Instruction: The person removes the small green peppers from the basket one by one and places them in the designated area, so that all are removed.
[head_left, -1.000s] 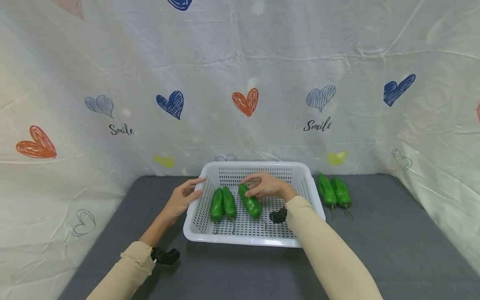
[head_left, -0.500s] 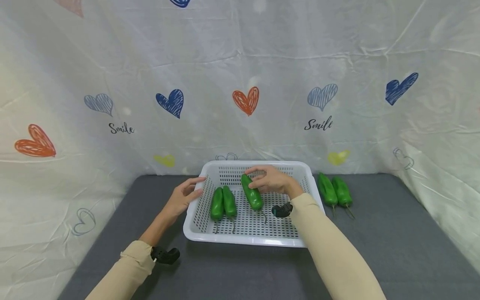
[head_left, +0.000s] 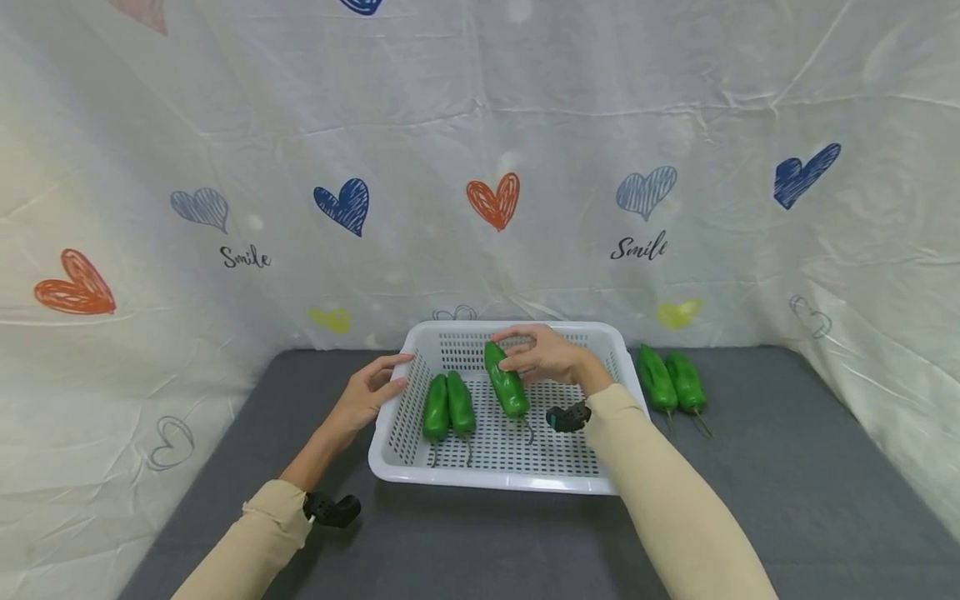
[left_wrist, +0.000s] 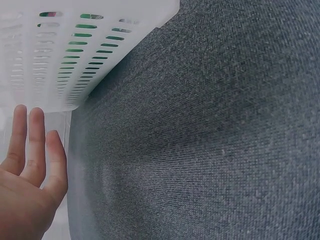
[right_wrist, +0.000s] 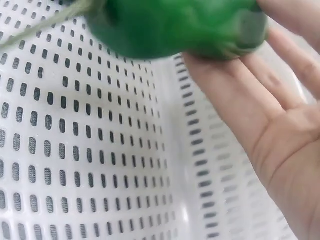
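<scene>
My right hand (head_left: 553,357) holds a long green pepper (head_left: 507,393) between thumb and fingers over the inside of a white perforated basket (head_left: 495,481). In the right wrist view this pepper (right_wrist: 165,25) appears close up, raised above the slotted floor, its thin stem pointing left. Two more green peppers, one on the left (head_left: 436,408) and one beside it (head_left: 461,403), lie side by side in the basket's left half. My left hand (head_left: 360,402) rests its fingertips at the basket's left rim; in the left wrist view the fingers (left_wrist: 36,145) look nearly straight against the outer wall.
Right of the basket, two green peppers, one nearer (head_left: 657,379) and one farther right (head_left: 686,381), lie together on the dark grey tabletop (head_left: 787,467). Behind the table hangs a white cloth (head_left: 420,275) printed with hearts. A black device sits on each wrist.
My right hand has moved back and slightly right, lifting the pepper from near the basket floor. The left hand stays at the rim.
</scene>
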